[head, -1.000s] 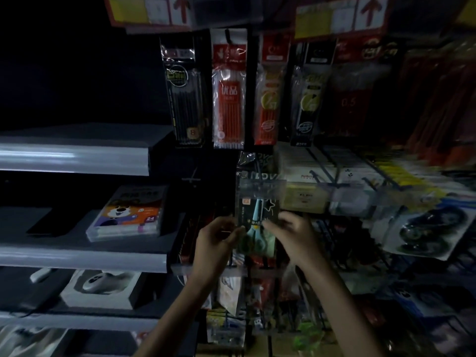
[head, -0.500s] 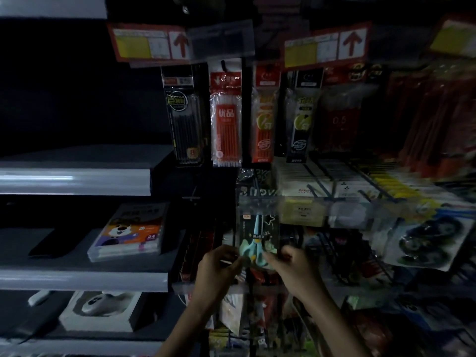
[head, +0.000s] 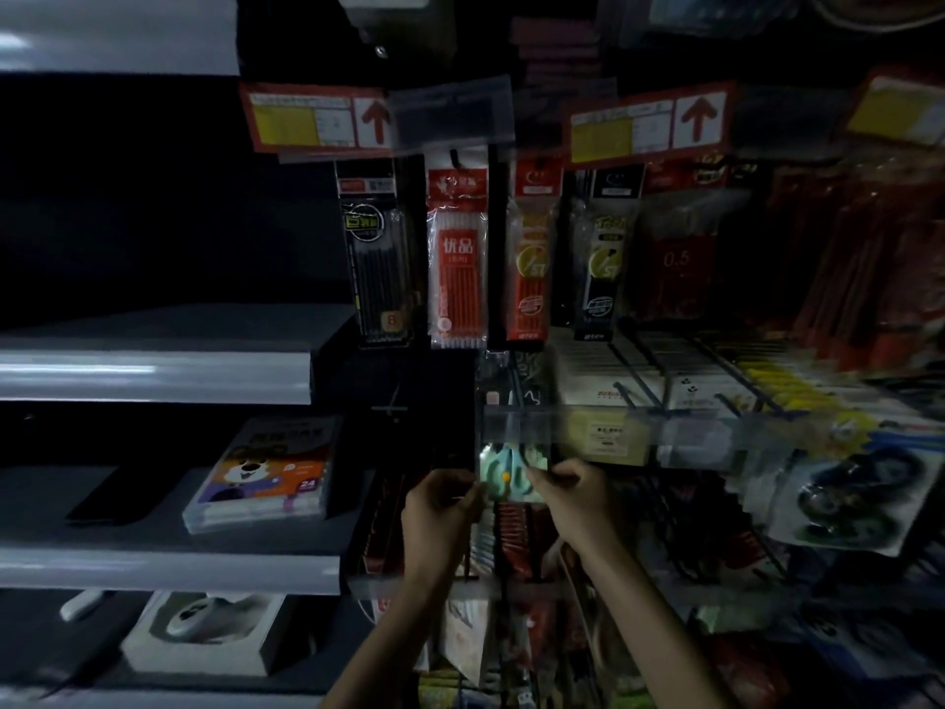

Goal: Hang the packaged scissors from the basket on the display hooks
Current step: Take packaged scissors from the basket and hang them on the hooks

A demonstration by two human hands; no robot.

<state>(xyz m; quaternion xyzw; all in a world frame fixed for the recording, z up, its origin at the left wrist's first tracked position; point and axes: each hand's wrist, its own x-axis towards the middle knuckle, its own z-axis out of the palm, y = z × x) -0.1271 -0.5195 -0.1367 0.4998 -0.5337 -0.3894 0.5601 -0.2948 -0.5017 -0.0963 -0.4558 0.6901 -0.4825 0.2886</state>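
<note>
Dim light and blur swallow the top of the clear pack of pale teal-handled scissors (head: 513, 475) behind the clear plastic label strip (head: 516, 427), so I cannot tell whether it hangs yet. Just below that strip the left hand (head: 440, 509) pinches the pack's left edge and the right hand (head: 572, 498) pinches its right edge, both nearer the strip than 0.5 s ago. Above the strip a red-and-white refill pack (head: 457, 258) reads "优品" and a dark red pack (head: 676, 258) "0.5"; left of the strip a cartoon-dog box (head: 266, 478) shows "24".

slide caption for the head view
Left hand and right hand pinch the packaged scissors below hanging pen packs.
</note>
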